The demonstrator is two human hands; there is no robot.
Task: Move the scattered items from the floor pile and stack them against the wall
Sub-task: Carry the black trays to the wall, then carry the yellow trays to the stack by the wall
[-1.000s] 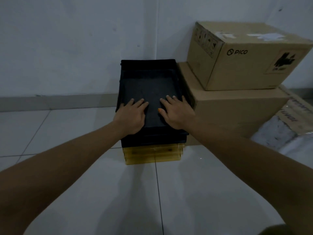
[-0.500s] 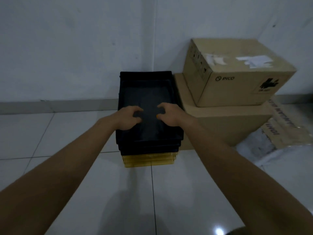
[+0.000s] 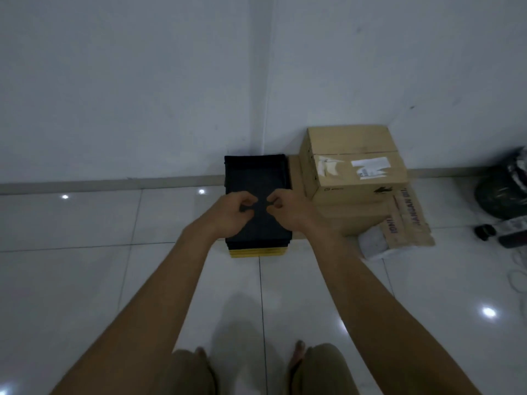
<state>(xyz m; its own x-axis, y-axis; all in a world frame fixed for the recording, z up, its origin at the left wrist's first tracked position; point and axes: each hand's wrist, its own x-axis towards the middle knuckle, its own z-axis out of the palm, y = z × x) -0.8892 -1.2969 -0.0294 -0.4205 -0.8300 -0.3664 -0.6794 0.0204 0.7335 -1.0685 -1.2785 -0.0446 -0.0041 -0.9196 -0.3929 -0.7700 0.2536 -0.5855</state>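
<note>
**Black trays stacked at the wall, both hands above them**

Against the wall (image 3: 142,81), at the far edge of the tiled floor (image 3: 85,280), a stack of black trays (image 3: 256,178) rests on yellow trays (image 3: 258,253), of which only the near edge shows at the bottom. The stack's far end meets the skirting, and its right side stands just beside a low cardboard box (image 3: 356,218). A second cardboard box (image 3: 356,163), taped and labelled on top, sits on that low one in the corner.

In the head view, the left hand (image 3: 235,210) and the right hand (image 3: 286,208) hang over the near half of the top black tray, close together but apart from each other. Each hand has its fingers curled loosely inward, thumb near the fingertips, with nothing held between them. Whether they touch the tray surface cannot be told.

Right of the boxes, a brown printed paper bag (image 3: 407,223) leans against the low box. Farther right, near the wall, lies a dark bundle (image 3: 502,192).
</note>
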